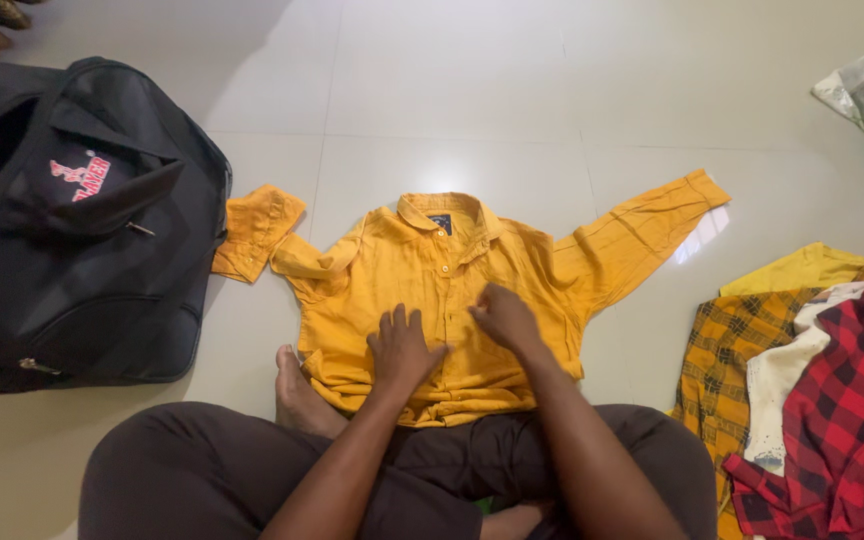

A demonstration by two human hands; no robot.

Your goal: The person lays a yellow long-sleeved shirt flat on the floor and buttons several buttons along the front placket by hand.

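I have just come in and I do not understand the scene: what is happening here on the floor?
A person sits cross-legged on a tiled floor with a mustard-yellow shirt spread flat in front of them, collar away from them and both sleeves out to the sides. The left hand lies flat on the shirt's lower front, and the right hand rests near the button line. A black bag stands at the left. A pile of checked shirts lies at the right.

One mustard shirt [432, 290], one black bag [72, 240], two hands, four piled garments [812, 380].
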